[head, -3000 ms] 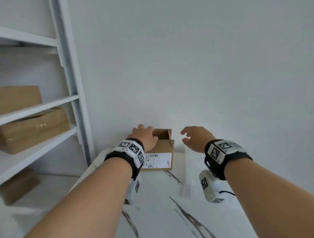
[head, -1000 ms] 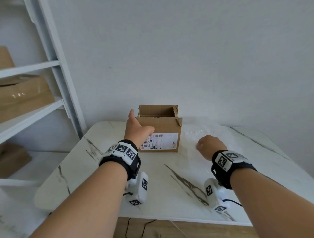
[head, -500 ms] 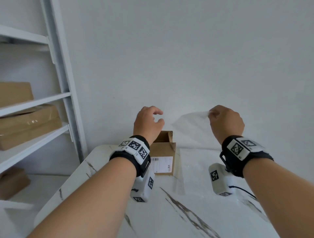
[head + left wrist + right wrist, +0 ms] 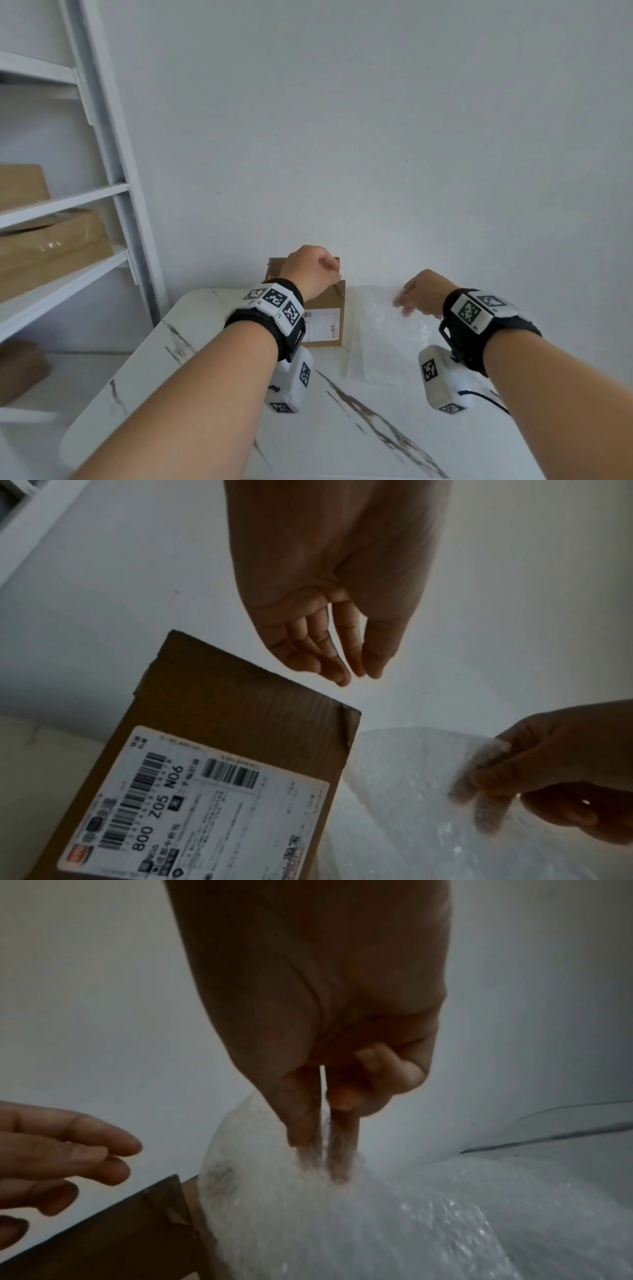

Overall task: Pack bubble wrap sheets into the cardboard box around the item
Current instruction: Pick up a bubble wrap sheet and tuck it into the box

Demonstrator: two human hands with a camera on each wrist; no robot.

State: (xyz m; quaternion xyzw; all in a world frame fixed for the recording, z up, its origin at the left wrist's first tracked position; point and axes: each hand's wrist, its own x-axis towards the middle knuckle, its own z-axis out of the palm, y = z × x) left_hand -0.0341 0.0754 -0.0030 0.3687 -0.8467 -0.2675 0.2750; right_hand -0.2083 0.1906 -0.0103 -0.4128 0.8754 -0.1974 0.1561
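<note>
A small brown cardboard box [image 4: 323,303] with a white shipping label stands open at the back of the marble table [image 4: 342,431]. My left hand [image 4: 329,270] hovers over its top edge, fingers loosely extended and holding nothing [image 4: 356,673]. To the right of the box [image 4: 240,718], my right hand [image 4: 400,305] pinches a clear bubble wrap sheet [image 4: 383,335] between thumb and fingers [image 4: 323,1139]. The sheet [image 4: 342,1218] drapes down onto the table and brushes the box's right side. What is inside the box is hidden.
A white shelf unit [image 4: 113,192] stands to the left and holds several brown cardboard boxes [image 4: 51,246]. A white wall runs close behind the table. A curled clear sheet edge [image 4: 548,1115] lies further right. The table's rounded left edge [image 4: 113,377] is near.
My right hand has come down from a raised position, bringing the bubble wrap sheet low beside the box. My left hand has dropped onto the box's top.
</note>
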